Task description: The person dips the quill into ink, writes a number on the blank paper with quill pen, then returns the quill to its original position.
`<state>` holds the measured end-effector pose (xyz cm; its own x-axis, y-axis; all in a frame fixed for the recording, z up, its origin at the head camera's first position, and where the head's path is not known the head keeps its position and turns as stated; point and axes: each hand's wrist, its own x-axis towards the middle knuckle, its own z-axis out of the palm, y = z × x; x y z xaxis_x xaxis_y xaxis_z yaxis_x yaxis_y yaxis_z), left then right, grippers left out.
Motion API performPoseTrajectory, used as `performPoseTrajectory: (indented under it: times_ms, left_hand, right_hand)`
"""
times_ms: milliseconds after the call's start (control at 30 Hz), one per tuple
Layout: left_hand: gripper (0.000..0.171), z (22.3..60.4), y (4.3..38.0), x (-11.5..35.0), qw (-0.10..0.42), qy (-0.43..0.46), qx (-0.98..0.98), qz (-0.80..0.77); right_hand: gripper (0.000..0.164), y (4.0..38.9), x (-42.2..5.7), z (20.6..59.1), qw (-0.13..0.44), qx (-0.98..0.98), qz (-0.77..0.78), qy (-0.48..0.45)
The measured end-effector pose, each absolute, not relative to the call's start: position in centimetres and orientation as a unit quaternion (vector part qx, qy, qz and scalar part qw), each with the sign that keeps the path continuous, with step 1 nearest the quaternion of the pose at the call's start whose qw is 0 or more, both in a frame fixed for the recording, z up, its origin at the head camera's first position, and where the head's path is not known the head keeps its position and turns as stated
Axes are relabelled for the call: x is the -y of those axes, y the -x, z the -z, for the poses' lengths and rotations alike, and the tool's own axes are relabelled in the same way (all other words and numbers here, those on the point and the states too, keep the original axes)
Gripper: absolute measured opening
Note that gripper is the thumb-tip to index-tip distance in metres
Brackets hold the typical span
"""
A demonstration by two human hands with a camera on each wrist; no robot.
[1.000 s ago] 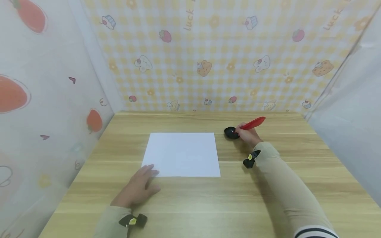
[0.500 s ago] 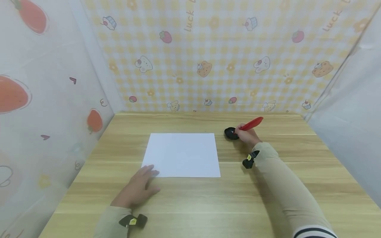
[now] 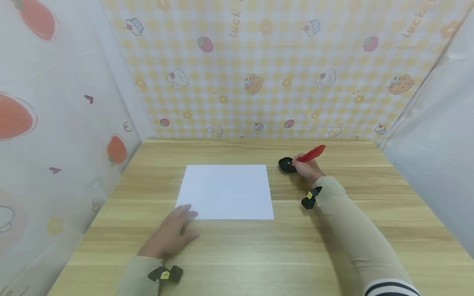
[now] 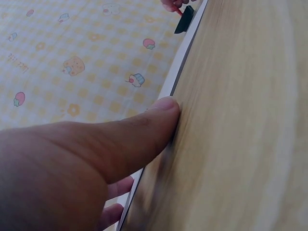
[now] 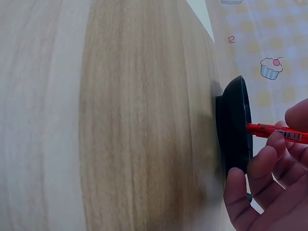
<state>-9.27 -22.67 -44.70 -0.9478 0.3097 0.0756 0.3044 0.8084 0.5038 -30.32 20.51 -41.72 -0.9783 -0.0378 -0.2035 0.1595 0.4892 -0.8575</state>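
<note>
In the head view my right hand (image 3: 306, 167) pinches a red pen (image 3: 312, 153) with a broad, feather-like upper end. The pen leans up to the right, its lower end inside a small black dish (image 3: 285, 165). The right wrist view shows a barcode label on the red pen (image 5: 284, 133) and my lower fingers against the rim of the black dish (image 5: 234, 127). My left hand (image 3: 172, 231) rests with fingers spread at the near left corner of a white sheet of paper (image 3: 227, 191), fingertips on the sheet and thumb off it.
The wooden table (image 3: 237, 255) carries the paper left of the dish. A yellow checked backdrop (image 3: 237, 82) stands along the far edge, with a white printed sheet (image 3: 74, 123) on the left and a plain white one (image 3: 437, 164) on the right.
The upper end of the red pen has swung slightly to the left, and my right hand has shifted a little with it. My left hand, the paper and the dish stay in place.
</note>
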Motion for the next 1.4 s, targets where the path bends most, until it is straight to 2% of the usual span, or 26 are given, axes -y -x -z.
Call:
performPoseTrajectory:
  times_ms: [400,800,1033,1400]
  left_hand:
    - [0.054,44.7,9.4,22.8,0.001,-0.168,-0.951,-0.26]
    - [0.053,44.6,9.3,22.8,0.001,-0.166,-0.95,-0.263]
    - [0.053,44.8,9.3,22.7,0.002,-0.163,-0.951,-0.262]
    - [0.052,44.6,9.2,22.6,0.003,-0.159,-0.953,-0.258]
  right_hand:
    - [0.019,30.3,-20.4,41.4,0.096,-0.861,0.499,-0.029]
    - [0.025,30.3,-20.3,40.8,0.096,-0.866,0.491,-0.012]
    - [0.02,30.3,-19.9,40.4,0.101,-0.848,0.52,-0.015]
    - [0.023,30.1,-19.0,39.6,0.095,-0.858,0.504,0.014]
